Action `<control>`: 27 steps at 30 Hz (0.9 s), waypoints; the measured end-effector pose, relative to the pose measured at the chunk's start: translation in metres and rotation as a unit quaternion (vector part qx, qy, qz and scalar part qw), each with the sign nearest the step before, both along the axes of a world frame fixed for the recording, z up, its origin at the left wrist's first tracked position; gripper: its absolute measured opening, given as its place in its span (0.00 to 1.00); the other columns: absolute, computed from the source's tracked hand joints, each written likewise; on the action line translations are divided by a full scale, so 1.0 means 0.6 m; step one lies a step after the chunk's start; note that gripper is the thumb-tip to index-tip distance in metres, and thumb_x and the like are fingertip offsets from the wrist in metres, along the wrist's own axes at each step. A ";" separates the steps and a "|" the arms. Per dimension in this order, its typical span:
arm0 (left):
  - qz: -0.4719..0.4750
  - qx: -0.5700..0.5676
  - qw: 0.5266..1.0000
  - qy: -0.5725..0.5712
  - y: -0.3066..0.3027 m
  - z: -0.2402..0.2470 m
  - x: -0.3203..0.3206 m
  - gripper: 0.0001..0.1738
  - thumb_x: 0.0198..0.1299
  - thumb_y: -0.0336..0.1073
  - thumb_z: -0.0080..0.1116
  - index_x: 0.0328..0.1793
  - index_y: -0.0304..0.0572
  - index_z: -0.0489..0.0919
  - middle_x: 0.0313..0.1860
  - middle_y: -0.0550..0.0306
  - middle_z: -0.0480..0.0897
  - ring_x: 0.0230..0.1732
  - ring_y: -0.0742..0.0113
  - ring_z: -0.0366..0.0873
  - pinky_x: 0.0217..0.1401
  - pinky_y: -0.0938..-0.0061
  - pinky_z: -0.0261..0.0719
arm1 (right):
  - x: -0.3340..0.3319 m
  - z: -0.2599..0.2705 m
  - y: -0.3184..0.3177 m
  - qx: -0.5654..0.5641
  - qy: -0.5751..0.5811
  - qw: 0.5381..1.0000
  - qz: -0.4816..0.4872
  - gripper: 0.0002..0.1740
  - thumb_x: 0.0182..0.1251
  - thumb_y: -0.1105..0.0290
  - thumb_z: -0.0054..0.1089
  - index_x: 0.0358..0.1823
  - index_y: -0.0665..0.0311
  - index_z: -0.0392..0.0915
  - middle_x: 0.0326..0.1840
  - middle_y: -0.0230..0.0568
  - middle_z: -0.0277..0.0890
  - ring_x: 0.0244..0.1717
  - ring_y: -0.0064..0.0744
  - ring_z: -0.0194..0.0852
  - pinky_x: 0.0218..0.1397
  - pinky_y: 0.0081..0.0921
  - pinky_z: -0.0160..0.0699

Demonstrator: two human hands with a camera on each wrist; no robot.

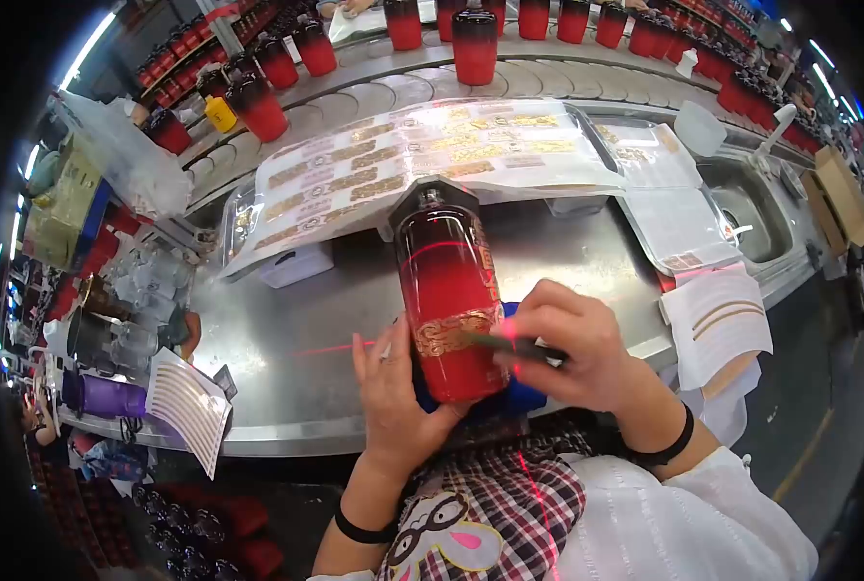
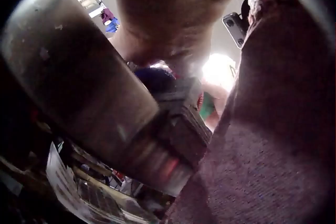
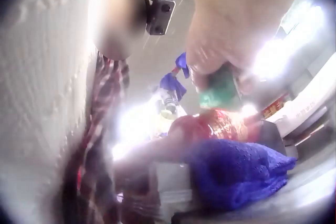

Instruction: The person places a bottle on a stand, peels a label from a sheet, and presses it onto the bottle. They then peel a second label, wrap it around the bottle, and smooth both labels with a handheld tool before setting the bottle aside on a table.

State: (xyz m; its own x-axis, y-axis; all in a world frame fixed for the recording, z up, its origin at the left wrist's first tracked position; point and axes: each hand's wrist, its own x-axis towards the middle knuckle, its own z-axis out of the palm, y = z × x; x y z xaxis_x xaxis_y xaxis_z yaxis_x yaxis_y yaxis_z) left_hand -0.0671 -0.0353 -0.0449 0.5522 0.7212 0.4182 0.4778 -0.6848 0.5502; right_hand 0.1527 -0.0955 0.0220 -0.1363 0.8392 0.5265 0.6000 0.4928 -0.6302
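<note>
A bottle (image 1: pixel 448 281), black at the neck and fading to bright red, lies before me with its base toward my body and its neck in a dark angular rest (image 1: pixel 436 186). A gold patterned decal (image 1: pixel 442 334) wraps its lower part. My left hand (image 1: pixel 390 402) holds the bottle near the base, thumb at the bottom edge, fingers along the left side. In my right hand (image 1: pixel 582 349) I grip a flat green scraper (image 3: pixel 220 91), its edge over the decal. A blue cloth (image 3: pixel 236 174) lies under the bottle. The left wrist view is dark and shows little of the fingers.
Sheets of gold decals (image 1: pixel 354 174) spread across the bench behind the bottle. A sink (image 1: pixel 752 218) is at right, beside a sheet with curved gold strips (image 1: pixel 727 315). Another strip sheet (image 1: pixel 188 407) overhangs the front left edge. A conveyor (image 1: pixel 374 92) with red bottles runs behind.
</note>
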 end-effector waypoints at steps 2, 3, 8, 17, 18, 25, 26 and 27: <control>-0.002 -0.003 1.000 -0.005 0.000 -0.003 0.002 0.56 0.48 0.61 0.72 0.75 0.33 0.61 0.72 0.42 0.70 0.71 0.43 0.68 0.79 0.38 0.44 | -0.003 0.006 -0.003 -0.020 0.024 0.998 0.046 0.15 0.54 0.75 0.72 0.44 0.64 0.79 0.33 0.42 0.73 0.31 0.42 0.76 0.32 0.33 0.76; -0.004 -0.002 1.000 -0.004 0.000 -0.004 0.002 0.56 0.48 0.61 0.72 0.75 0.33 0.61 0.72 0.42 0.70 0.71 0.43 0.68 0.79 0.38 0.44 | -0.004 0.008 -0.003 -0.029 0.035 0.997 0.069 0.15 0.55 0.75 0.72 0.43 0.64 0.79 0.33 0.42 0.73 0.30 0.41 0.75 0.32 0.33 0.76; -0.005 -0.003 1.000 -0.009 -0.001 -0.001 0.001 0.55 0.48 0.57 0.74 0.76 0.33 0.61 0.72 0.42 0.70 0.71 0.43 0.69 0.79 0.39 0.44 | 0.002 0.000 0.000 -0.020 0.026 0.999 -0.018 0.15 0.56 0.73 0.72 0.44 0.64 0.80 0.35 0.43 0.75 0.30 0.40 0.76 0.31 0.31 0.76; -0.007 -0.008 1.000 -0.019 -0.001 -0.005 0.003 0.56 0.48 0.56 0.75 0.76 0.32 0.61 0.71 0.43 0.72 0.70 0.45 0.70 0.78 0.39 0.46 | 0.002 -0.001 0.000 -0.034 0.080 0.996 0.008 0.13 0.58 0.71 0.72 0.43 0.67 0.81 0.30 0.42 0.74 0.28 0.36 0.73 0.31 0.29 0.71; -0.008 -0.010 1.000 -0.018 -0.001 -0.004 0.003 0.56 0.48 0.57 0.75 0.76 0.32 0.61 0.71 0.43 0.72 0.70 0.45 0.70 0.78 0.39 0.46 | 0.003 -0.002 0.002 -0.031 0.083 0.996 0.002 0.13 0.59 0.71 0.71 0.43 0.67 0.81 0.30 0.41 0.74 0.28 0.35 0.73 0.31 0.28 0.70; -0.010 -0.003 1.000 -0.018 0.001 -0.014 0.001 0.60 0.50 0.64 0.70 0.78 0.30 0.57 0.67 0.41 0.73 0.67 0.44 0.71 0.77 0.35 0.44 | 0.002 -0.015 0.005 -0.089 0.124 0.988 -0.036 0.13 0.64 0.67 0.68 0.43 0.69 0.80 0.28 0.40 0.74 0.27 0.29 0.72 0.31 0.26 0.70; -0.010 -0.002 1.000 -0.020 0.000 -0.014 0.001 0.60 0.50 0.64 0.70 0.78 0.30 0.57 0.67 0.41 0.73 0.67 0.44 0.71 0.77 0.35 0.44 | 0.002 -0.017 0.006 -0.086 0.120 0.988 -0.040 0.13 0.64 0.67 0.68 0.43 0.69 0.80 0.28 0.40 0.74 0.27 0.28 0.72 0.31 0.26 0.70; -0.010 -0.002 1.000 -0.020 0.000 -0.014 0.001 0.60 0.50 0.64 0.70 0.78 0.30 0.57 0.67 0.41 0.73 0.67 0.44 0.71 0.77 0.35 0.45 | 0.002 -0.019 0.006 -0.104 0.132 0.985 -0.045 0.14 0.65 0.66 0.68 0.44 0.69 0.80 0.28 0.41 0.75 0.27 0.28 0.73 0.31 0.26 0.71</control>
State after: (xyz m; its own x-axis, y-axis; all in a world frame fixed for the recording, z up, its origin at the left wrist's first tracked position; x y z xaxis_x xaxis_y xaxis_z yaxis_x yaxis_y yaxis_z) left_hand -0.0664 -0.0350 -0.0531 0.5492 0.7114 0.4385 0.4408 -0.6924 0.5712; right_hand 0.1540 -0.0919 0.0108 0.0623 0.9348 0.3497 0.4363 0.2896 -0.8519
